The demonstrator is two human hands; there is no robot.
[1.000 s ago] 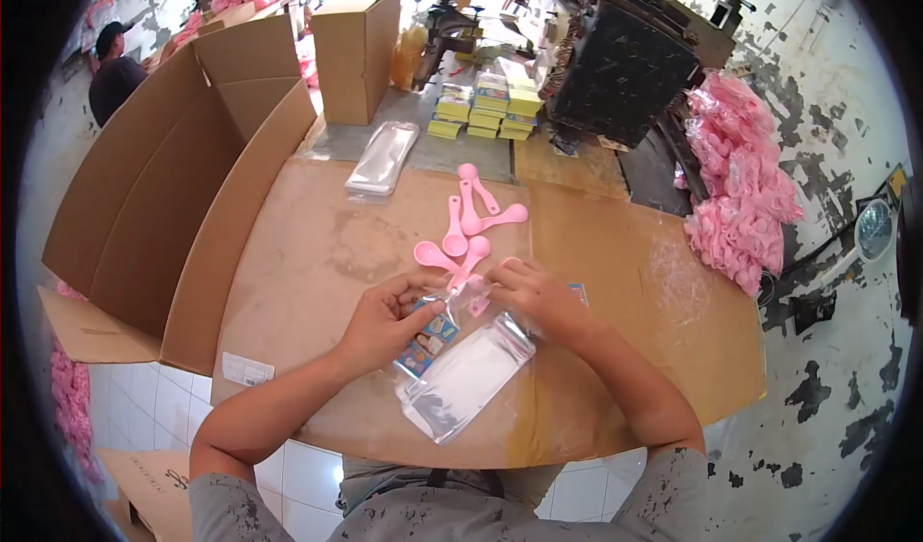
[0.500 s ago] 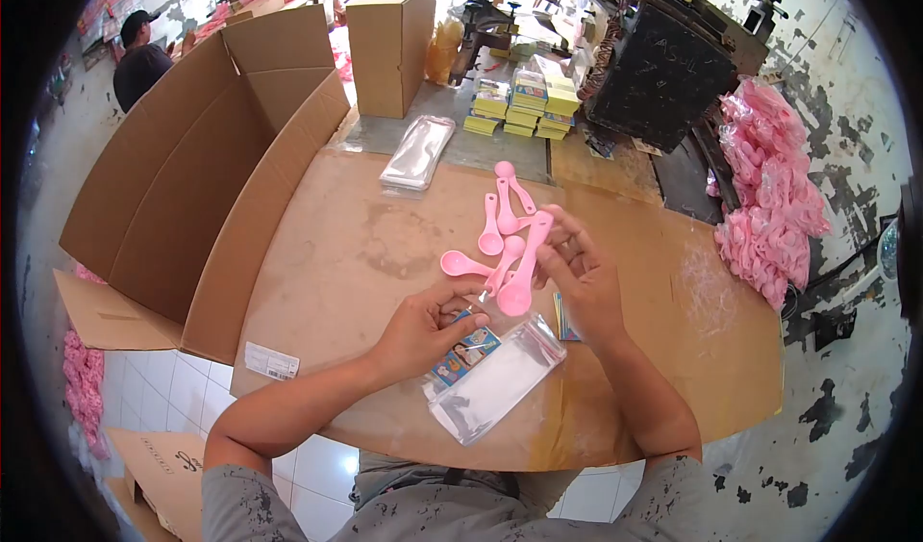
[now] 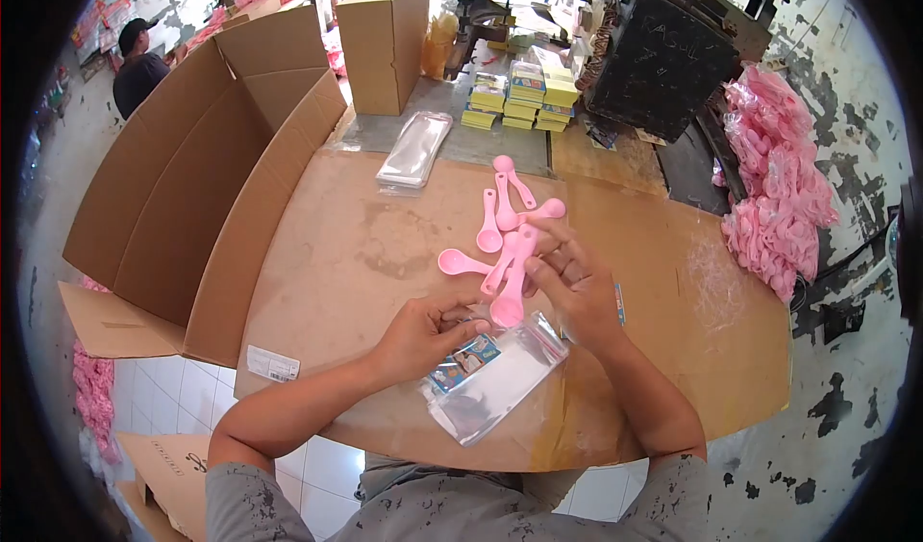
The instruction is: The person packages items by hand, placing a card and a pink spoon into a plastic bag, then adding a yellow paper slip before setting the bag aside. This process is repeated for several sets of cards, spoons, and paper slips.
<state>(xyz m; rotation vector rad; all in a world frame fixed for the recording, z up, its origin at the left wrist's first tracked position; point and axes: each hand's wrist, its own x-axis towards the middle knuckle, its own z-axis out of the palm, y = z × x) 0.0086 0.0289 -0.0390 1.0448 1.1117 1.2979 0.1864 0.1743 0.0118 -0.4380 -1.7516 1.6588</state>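
My right hand point(image 3: 577, 287) pinches the handle of a pink measuring spoon point(image 3: 510, 302), its bowl hanging down close to my left fingertips. My left hand point(image 3: 431, 335) is closed on a clear plastic bag, with a blue printed card point(image 3: 465, 363) showing just below the fingers. Beside that card lies a stack of clear bags point(image 3: 500, 388), partly under it. Several more pink measuring spoons point(image 3: 488, 241) are spread just beyond my hands, some overlapping. Another printed card point(image 3: 620, 303) peeks out behind my right hand.
A large open carton point(image 3: 264, 215) stands to the left of the cardboard-covered table point(image 3: 654, 378). Towards the back are another pile of clear bags point(image 3: 415, 151), a tall box point(image 3: 385, 47) and stacked cards point(image 3: 524, 85). Bagged pink items point(image 3: 774, 176) heap at the right. A person point(image 3: 139, 71) is far left.
My right hand has brought the spoon down and slightly left, closer to the left fingertips. A pink spoon behind it has come into view. The left hand stays nearly in place.
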